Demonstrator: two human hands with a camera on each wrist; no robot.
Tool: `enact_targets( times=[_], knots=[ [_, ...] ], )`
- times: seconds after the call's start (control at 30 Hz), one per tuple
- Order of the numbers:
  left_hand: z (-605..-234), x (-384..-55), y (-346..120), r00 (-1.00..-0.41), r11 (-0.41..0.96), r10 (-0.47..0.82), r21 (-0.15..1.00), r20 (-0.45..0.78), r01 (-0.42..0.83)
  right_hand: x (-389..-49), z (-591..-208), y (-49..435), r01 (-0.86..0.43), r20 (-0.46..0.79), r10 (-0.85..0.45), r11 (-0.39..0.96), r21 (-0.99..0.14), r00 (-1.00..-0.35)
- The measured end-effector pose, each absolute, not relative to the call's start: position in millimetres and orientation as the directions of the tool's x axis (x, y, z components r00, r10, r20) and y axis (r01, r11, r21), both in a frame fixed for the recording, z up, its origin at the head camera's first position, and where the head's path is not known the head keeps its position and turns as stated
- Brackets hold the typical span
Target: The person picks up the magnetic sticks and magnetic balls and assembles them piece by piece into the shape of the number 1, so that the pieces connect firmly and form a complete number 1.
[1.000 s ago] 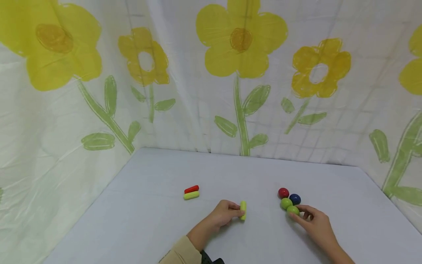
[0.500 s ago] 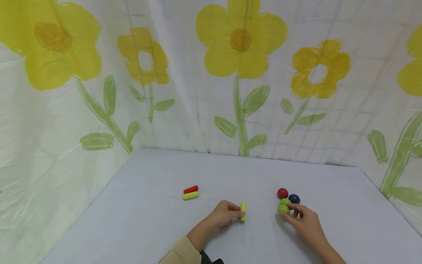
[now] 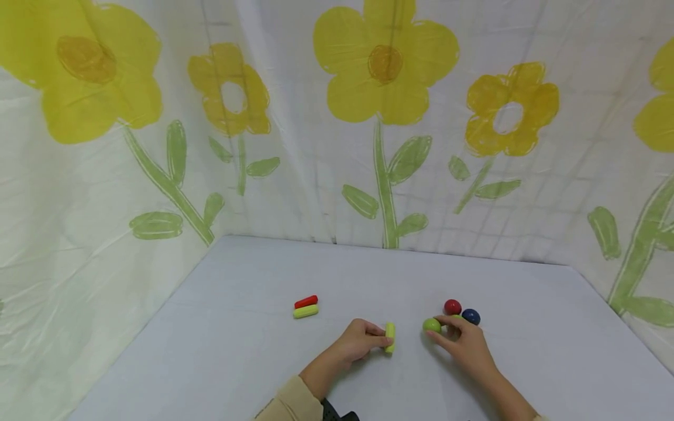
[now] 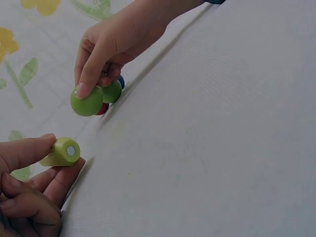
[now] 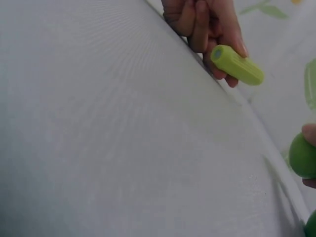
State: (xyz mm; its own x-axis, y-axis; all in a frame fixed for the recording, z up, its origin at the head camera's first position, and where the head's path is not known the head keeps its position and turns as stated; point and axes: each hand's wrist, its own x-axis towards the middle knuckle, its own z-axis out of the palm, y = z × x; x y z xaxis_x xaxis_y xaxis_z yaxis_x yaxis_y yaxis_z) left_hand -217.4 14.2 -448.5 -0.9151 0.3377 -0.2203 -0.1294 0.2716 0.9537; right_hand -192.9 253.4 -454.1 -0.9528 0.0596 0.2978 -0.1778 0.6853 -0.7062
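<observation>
My left hand [image 3: 359, 340] pinches a yellow-green magnetic rod [image 3: 389, 337] between thumb and fingers at the middle of the table. In the left wrist view, the end of this rod [image 4: 59, 152] carries a small round metal-looking disc. To its right, my right hand [image 3: 467, 346] grips a light green ball [image 3: 432, 325] between thumb and fingertips, a short gap from the rod. Behind the right fingers sits a second green ball [image 4: 112, 92], partly hidden in the head view. A red ball [image 3: 452, 307] and a dark blue ball [image 3: 471, 317] lie beside it.
A red rod [image 3: 306, 302] and another yellow-green rod [image 3: 305, 311] lie side by side on the left of the white-covered table [image 3: 253, 351]. Behind the table hangs a pale curtain [image 3: 305, 193] with painted yellow flowers.
My right hand has drawn the green ball leftward, away from the other balls and closer to the rod. The left hand stays in nearly the same place, holding its rod.
</observation>
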Motion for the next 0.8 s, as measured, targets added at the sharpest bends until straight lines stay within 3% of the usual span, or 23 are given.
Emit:
enact_targets(
  times=[0.8],
  knots=[
    [-448, -219, 14, -0.92, 0.25, 0.322, 0.957, -0.225, -0.146, -226, -450, 217, -0.294, 0.374, -0.033, 0.681, -0.67, -0.927]
  ],
)
